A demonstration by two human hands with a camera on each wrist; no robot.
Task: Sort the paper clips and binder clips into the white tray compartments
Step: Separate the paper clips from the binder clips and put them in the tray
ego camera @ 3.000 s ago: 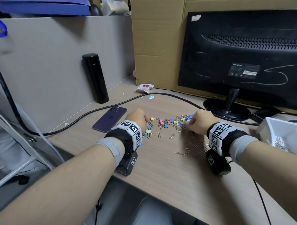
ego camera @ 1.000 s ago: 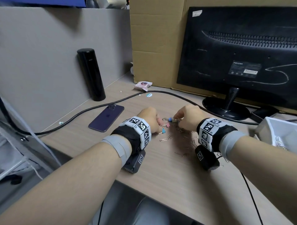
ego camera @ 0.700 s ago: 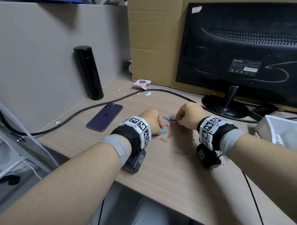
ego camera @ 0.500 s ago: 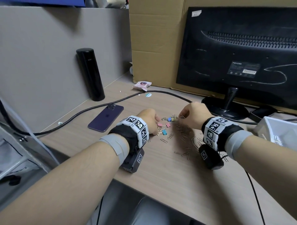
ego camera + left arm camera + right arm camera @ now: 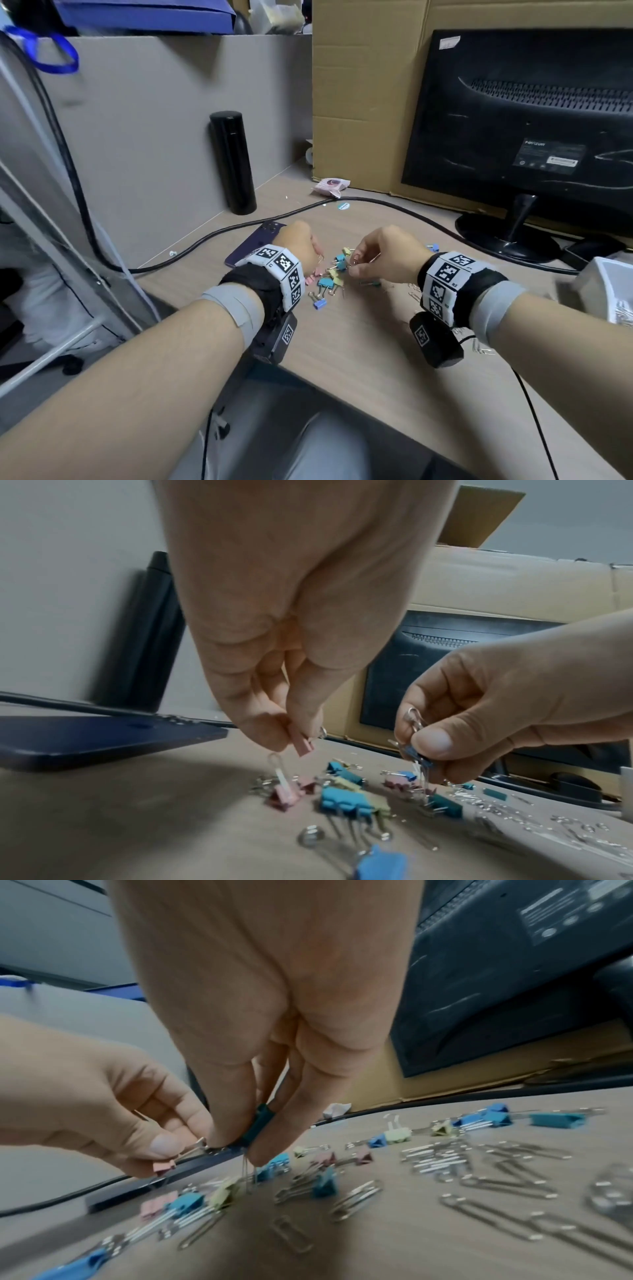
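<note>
Left hand (image 5: 274, 631) pinching a pink binder clip (image 5: 303, 744) above the desk (image 5: 359, 359); right hand (image 5: 267, 1010) pinching a teal binder clip (image 5: 258, 1127). Below, loose binder clips (image 5: 329, 279), paper clips (image 5: 496, 1183) rightward. White tray (image 5: 608, 291) far right.

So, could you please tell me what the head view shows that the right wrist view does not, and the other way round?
Only the head view shows the white tray at the right edge and the black flask. Only the right wrist view shows the teal binder clip pinched by the right hand, and single paper clips sharply. Both show the left hand at the coloured binder clips on the desk.
</note>
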